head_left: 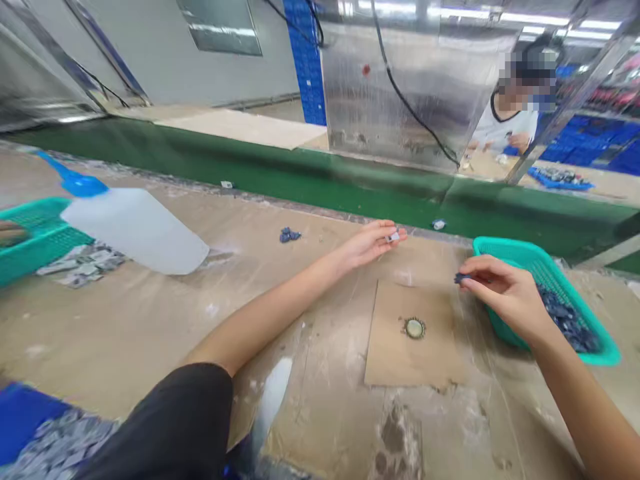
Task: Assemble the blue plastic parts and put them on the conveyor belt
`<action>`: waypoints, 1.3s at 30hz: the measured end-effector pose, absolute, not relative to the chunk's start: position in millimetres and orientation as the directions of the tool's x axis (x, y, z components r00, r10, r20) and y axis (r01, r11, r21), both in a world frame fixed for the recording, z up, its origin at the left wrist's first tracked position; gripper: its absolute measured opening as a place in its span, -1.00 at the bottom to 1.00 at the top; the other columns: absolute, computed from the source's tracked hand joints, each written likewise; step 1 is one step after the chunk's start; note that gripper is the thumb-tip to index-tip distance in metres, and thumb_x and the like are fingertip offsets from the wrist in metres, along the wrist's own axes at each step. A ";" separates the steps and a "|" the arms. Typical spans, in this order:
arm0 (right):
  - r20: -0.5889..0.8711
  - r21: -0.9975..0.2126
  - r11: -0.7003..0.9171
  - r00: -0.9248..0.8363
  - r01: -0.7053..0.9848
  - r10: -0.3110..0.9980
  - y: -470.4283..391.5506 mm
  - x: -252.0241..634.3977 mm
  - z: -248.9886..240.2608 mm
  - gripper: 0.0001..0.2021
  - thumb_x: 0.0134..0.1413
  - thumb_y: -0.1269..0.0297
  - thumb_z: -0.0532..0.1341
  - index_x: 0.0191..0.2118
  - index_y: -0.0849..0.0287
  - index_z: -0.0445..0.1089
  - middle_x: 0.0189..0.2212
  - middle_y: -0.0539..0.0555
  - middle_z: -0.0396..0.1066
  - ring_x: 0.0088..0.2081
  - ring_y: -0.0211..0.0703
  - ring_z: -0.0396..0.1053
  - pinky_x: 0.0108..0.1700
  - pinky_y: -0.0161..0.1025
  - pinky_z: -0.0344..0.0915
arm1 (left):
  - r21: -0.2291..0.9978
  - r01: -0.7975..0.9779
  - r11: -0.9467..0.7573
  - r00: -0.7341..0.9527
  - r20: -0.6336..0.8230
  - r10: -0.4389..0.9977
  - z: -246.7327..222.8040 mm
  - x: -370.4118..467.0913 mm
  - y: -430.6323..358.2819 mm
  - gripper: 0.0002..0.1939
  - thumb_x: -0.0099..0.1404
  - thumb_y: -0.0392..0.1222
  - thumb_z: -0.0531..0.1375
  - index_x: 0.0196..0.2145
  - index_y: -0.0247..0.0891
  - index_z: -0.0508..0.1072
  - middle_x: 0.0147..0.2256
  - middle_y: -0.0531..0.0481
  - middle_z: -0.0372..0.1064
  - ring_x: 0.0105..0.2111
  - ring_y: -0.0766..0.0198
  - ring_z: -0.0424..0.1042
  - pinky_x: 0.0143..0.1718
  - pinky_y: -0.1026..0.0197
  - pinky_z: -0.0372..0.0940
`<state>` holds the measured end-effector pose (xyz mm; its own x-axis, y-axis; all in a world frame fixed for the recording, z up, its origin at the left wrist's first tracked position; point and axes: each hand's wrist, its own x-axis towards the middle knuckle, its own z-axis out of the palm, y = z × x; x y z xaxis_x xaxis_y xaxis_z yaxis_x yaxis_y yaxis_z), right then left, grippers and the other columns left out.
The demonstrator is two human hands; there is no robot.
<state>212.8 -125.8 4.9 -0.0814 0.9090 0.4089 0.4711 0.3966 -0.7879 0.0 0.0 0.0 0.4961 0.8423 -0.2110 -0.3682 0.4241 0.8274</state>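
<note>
While a small light piece (393,237) is held at the fingertips of the left hand (373,245), whose fingers are stretched out nearly straight, a small dark piece (461,278) is pinched between the thumb and fingers of the right hand (505,293). The left arm is extended forward over the worktable (320,373), and the light piece is kept above its far side, beyond a square of cardboard (390,360). The dark piece is held just beside the near-left rim of a green basket (605,353), in which many dark pieces (567,320) are heaped.

On the cardboard, between the two forearms, a round cap (415,327) with a jagged rim is seen, touched by neither hand. A little cluster of dark bits (289,235) is left on the table to the left of the left hand. Farther left, a white bottle (135,230) with a blue top (83,185) is placed near some flat grey pieces (83,265) and a second green basket (70,233). At the far right, beyond a green strip (250,170), a co-worker (510,127) is seen near a blue tray (560,185).
</note>
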 end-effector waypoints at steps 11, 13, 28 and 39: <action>0.105 -0.623 0.420 -0.462 0.660 0.881 -138.7 166.7 -3.9 -0.83 -0.04 0.48 0.16 -0.26 0.16 0.26 -0.37 0.00 0.39 -0.33 -0.21 0.30 -0.25 -0.27 0.24 | 0.847 -0.327 0.420 0.612 -0.149 0.777 -9.3 7.7 -8.6 -0.85 0.15 -0.57 0.05 -0.39 -0.47 0.37 -0.38 -0.04 0.36 -0.27 0.36 0.42 0.11 0.17 0.08; 0.092 -0.624 0.422 -0.474 0.658 0.876 -139.0 165.9 -3.8 -0.83 -0.03 0.48 0.15 -0.26 0.15 0.26 -0.36 0.00 0.40 -0.31 -0.21 0.31 -0.24 -0.26 0.24 | 0.863 -0.291 0.413 0.633 -0.150 0.759 -10.2 7.6 -10.2 -0.87 0.16 -0.54 0.06 -0.40 -0.45 0.36 -0.43 0.01 0.34 -0.34 0.39 0.42 0.09 0.16 0.11; 0.226 -0.968 0.236 0.110 -0.086 0.968 -128.4 187.1 4.9 -0.63 -0.21 0.37 0.35 -0.37 0.07 0.11 -0.38 -0.04 0.45 -0.29 -0.16 0.42 -0.16 -0.19 0.33 | 0.989 -0.005 0.151 0.837 -0.078 0.542 1.7 14.3 -46.2 -0.76 -0.01 -0.33 0.27 -0.30 -0.36 0.44 -0.30 -0.04 0.43 -0.25 0.32 0.38 -0.04 0.15 0.18; 0.260 -0.964 0.263 0.093 -0.022 0.961 -131.7 183.4 1.1 -0.63 -0.19 0.38 0.35 -0.36 0.09 0.10 -0.39 -0.04 0.44 -0.26 -0.17 0.41 -0.23 -0.25 0.38 | 0.993 0.053 0.106 0.804 -0.105 0.586 7.2 15.4 -56.9 -0.85 -0.01 -0.30 0.25 -0.40 -0.34 0.47 -0.41 0.03 0.41 -0.37 0.36 0.36 -0.15 0.21 0.20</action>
